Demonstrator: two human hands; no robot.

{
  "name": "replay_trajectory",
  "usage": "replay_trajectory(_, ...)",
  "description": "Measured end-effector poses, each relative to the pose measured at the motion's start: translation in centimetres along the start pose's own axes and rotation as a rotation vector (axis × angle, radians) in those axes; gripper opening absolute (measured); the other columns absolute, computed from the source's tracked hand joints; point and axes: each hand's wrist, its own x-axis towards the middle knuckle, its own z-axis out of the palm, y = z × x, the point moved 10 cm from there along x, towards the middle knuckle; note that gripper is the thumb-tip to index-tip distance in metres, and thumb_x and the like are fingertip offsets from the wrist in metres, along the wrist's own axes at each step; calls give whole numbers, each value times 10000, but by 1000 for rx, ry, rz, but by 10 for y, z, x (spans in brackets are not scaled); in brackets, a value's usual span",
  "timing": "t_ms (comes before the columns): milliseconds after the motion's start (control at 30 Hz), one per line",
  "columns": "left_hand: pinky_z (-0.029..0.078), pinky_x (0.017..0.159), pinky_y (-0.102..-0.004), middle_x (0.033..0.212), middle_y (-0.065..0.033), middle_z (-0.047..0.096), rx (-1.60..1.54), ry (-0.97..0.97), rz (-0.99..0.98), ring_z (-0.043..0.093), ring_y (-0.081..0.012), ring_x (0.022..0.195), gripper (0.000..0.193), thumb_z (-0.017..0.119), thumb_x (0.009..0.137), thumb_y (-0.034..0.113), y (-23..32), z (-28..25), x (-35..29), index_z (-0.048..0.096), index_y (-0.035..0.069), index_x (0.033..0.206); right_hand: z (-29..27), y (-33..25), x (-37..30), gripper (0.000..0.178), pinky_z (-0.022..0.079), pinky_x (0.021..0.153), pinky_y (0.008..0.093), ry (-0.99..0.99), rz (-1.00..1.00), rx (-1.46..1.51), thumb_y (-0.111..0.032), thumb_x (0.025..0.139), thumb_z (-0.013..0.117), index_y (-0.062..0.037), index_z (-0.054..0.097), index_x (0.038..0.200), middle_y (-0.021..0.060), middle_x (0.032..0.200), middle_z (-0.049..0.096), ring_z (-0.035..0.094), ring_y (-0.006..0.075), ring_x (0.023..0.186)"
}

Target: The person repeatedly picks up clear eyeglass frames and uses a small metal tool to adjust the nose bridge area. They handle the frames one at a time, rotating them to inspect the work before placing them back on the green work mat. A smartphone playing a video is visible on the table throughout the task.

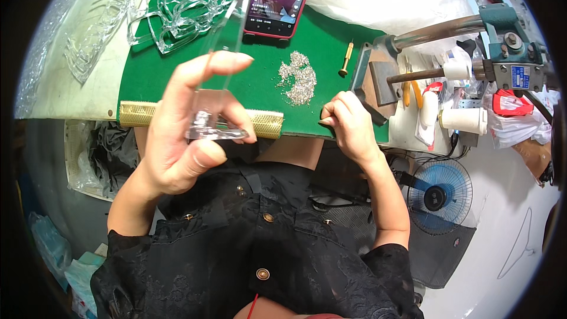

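Note:
My left hand is raised above the near table edge, its fingers curled around a clear plastic eyeglass frame. One long, see-through temple of the frame points up and away toward the phone. My right hand rests at the front edge of the green mat, thumb and fingers pinched together. Something small and dark shows at those fingertips, too small to name. Beyond it, a heap of tiny silvery metal parts lies on the mat. A small yellow-handled screwdriver lies to its right.
Several clear eyeglass frames are piled at the far left. A phone with a lit screen stands behind the mat. A gold perforated strip runs along the front edge. At right are a hand press, a white cup and a fan.

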Motion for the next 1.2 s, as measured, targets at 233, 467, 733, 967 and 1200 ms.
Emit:
replay_trajectory(233,474,628,-277,895,-157,620,-31,-365,8,629,-204,764,830,650,852,450,-10,58,3,194,11,1388,-28,11,-2,56,399,645,275,172,121,402,22,816,529,-16,504,784,81,754,460,470,205,685)
replay_trajectory(467,507,734,-328,881,-100,663,142,-454,111,680,-264,793,693,612,897,342,-13,118,20,237,39,1394,-105,-75,21,241,400,607,296,424,-205,226,-257,881,610,-49,539,780,69,760,511,488,199,665)
replay_trajectory(733,511,750,-331,909,-122,687,141,-428,118,688,-308,834,711,563,906,436,-14,115,24,240,23,1386,-101,-75,28,233,400,602,300,408,-234,227,-267,848,641,-56,576,775,59,755,523,491,201,676)
replay_trajectory(967,511,702,-343,864,-139,666,165,-416,154,676,-332,784,679,598,901,364,-12,115,26,264,19,1380,-102,-76,30,226,390,599,298,385,-223,190,-269,824,660,-68,586,752,47,756,542,489,194,674)
replay_trajectory(1200,507,659,-374,827,-160,644,288,-400,140,656,-366,766,671,633,875,327,-14,113,26,296,30,1373,-101,-76,27,251,387,605,301,429,-192,181,-296,839,647,-73,577,748,45,750,538,494,195,675)
